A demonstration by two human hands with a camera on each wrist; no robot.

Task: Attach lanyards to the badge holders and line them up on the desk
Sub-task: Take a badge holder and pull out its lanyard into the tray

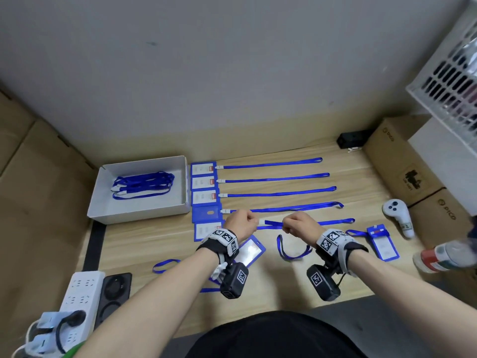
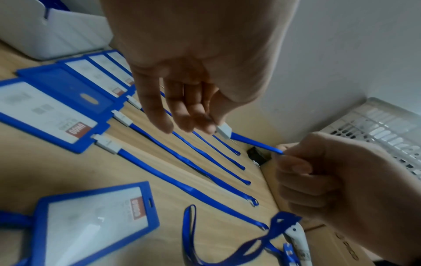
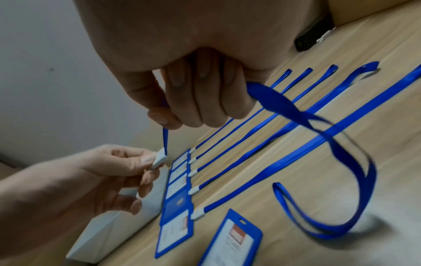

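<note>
My left hand point(image 1: 241, 223) pinches the white clip point(image 2: 224, 130) of a blue lanyard point(image 1: 273, 223) above the desk. My right hand point(image 1: 296, 224) grips the strap point(image 3: 164, 140) a little way along, and the rest of the loop point(image 3: 341, 162) trails down onto the wood. Behind the hands, several badge holders point(image 1: 204, 182) lie in a column, their lanyards point(image 1: 273, 180) stretched out to the right. A loose badge holder point(image 2: 95, 221) lies under my left wrist. Another holder point(image 1: 382, 242) lies at the right.
A white box point(image 1: 178, 205) at the left holds more lanyards point(image 1: 143, 184). A white controller point(image 1: 398, 219), cardboard boxes point(image 1: 402, 161) and a bottle point(image 1: 444, 254) crowd the right side. A power strip point(image 1: 80, 293) and a phone point(image 1: 114, 288) sit at the front left.
</note>
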